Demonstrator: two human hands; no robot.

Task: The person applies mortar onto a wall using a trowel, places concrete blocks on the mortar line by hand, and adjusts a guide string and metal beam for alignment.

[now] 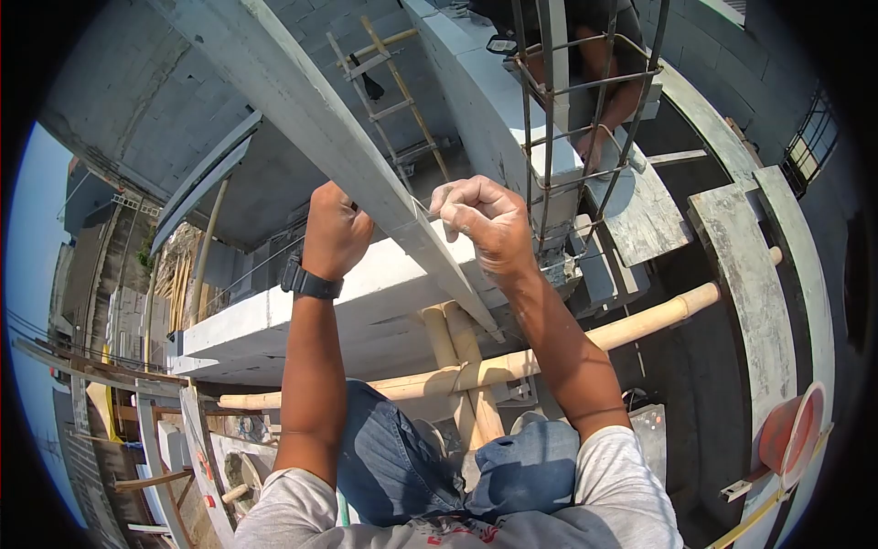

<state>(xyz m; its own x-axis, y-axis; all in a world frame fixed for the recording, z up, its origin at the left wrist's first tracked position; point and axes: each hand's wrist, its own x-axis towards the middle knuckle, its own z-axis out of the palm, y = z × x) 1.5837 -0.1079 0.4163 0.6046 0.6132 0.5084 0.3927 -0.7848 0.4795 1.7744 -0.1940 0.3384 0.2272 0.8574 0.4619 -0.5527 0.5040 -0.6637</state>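
A long grey beam (315, 105) slants from the upper left down between my hands. My left hand (337, 231), with a black watch (311, 279) on the wrist, is closed in a fist at the beam's left side. What it holds, if anything, is hidden. On the other side, my right hand (487, 224) has dusty fingers pinched together close to the beam. A faint thin line crosses the beam near these fingertips, but I cannot make out what they grip. Below the hands runs a white block wall (384, 274), which the beam's lower end crosses.
Bamboo poles (640, 320) cross over my knees. Upright steel rebar (549, 137) stands at the right, with a co-worker's arm (608, 110) behind it. Planks (745, 293) and a red bucket (788, 437) are farther right. A bamboo ladder (389, 87) leans in the space below.
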